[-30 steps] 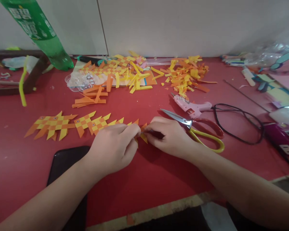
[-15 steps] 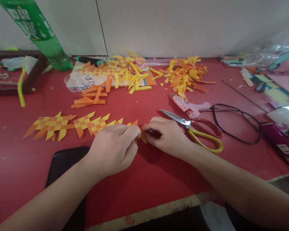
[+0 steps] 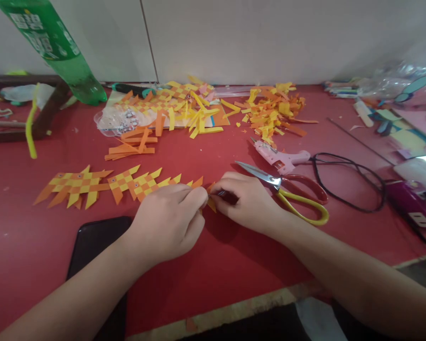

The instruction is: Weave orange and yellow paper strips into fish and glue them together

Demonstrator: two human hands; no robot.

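Observation:
My left hand (image 3: 170, 220) is closed, its thumb and fingertips pinched together. My right hand (image 3: 250, 201) pinches just to its right, and the fingertips of both almost touch. Whatever lies in the fingers is too small and hidden to name; a dark sliver shows at the right fingertips. Under and behind the hands, yellow and orange paper tips (image 3: 212, 204) stick out. From there leftward runs a row of woven paper fish (image 3: 80, 185) with small eyes, lying flat. Scissors (image 3: 270, 179) with red and yellow handles lie open beside my right hand.
A pink glue gun (image 3: 280, 156) with a black cord lies behind the scissors. Paper strips (image 3: 206, 116) and scraps (image 3: 270, 111) are heaped along the wall. A green bottle (image 3: 71, 61) stands back left. A black phone (image 3: 92, 246) lies under my left forearm. A purple box (image 3: 408, 203) is at right.
Almost nothing differs. Both hands keep their place, with only a slight shift of the left fingers; the paper fish and tools lie as before.

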